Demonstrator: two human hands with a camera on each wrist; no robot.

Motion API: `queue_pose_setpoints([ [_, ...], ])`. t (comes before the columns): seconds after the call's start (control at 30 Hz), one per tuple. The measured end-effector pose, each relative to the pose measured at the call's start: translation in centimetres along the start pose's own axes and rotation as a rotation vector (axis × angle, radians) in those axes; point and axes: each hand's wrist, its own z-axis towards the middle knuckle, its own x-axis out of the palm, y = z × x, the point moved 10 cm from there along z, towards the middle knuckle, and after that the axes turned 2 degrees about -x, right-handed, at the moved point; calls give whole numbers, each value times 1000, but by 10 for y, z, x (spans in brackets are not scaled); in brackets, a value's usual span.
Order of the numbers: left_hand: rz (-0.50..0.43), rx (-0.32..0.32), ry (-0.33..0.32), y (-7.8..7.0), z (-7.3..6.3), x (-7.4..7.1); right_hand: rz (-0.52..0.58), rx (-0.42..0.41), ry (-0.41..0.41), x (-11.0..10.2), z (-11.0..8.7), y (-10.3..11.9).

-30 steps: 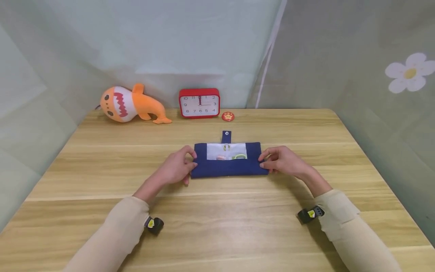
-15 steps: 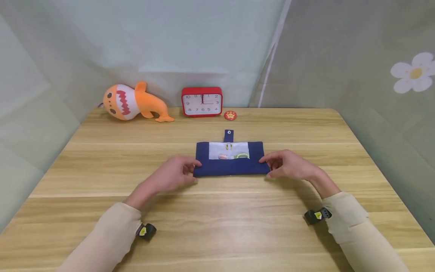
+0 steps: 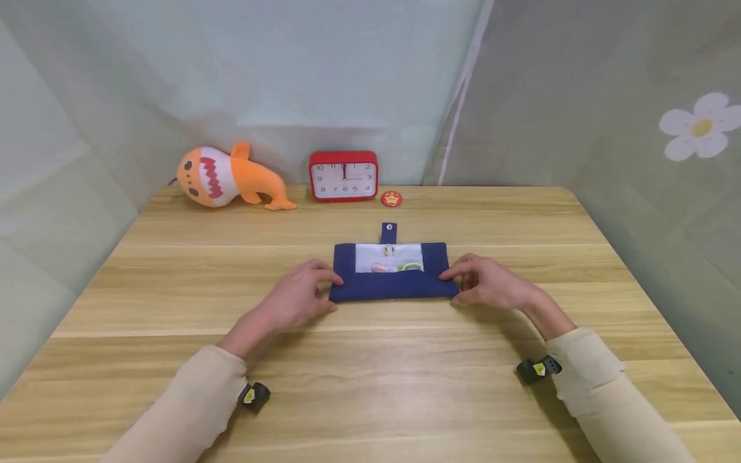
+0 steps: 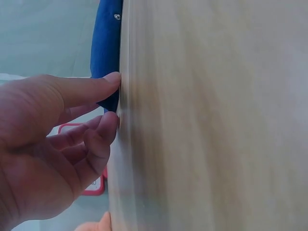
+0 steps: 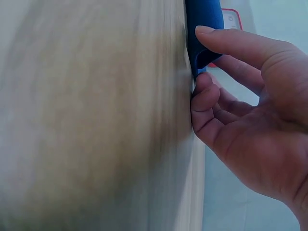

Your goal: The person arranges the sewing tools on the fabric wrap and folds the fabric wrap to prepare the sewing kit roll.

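A navy cloth roll-up pouch (image 3: 393,286) lies mid-table in the head view, its near part folded over. A pale inner panel (image 3: 370,254) shows beyond the fold, with a green loop-shaped item (image 3: 411,265) and a small pinkish item (image 3: 379,267) peeking out. From the far edge sticks a strap with a snap (image 3: 389,233). My left hand (image 3: 296,297) holds the fold's left end, thumb at the near edge and index finger on top. At the right end my right hand (image 3: 492,283) grips it likewise; the right wrist view shows the cloth's curled end (image 5: 204,55).
Along the table's back are an orange plush shark (image 3: 231,177), a red clock (image 3: 344,177) and a round red badge (image 3: 391,199). Curtains (image 3: 289,71) hang behind and beside the wooden table (image 3: 393,386).
Both hands have slid toward the pouch's near edge, thumbs now at its near corners and index fingers on top. The pouch keeps its place and fold. Little differs over the last half second.
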Motion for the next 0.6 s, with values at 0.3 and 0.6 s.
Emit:
queue_pose_setpoints([
  [0.3,40,32,1,-4,0,1,-7,-25,1,-1,-1,4],
  [0.6,60,87,-23,-8,-2,0,-40,-57,-33,-6,0,7],
])
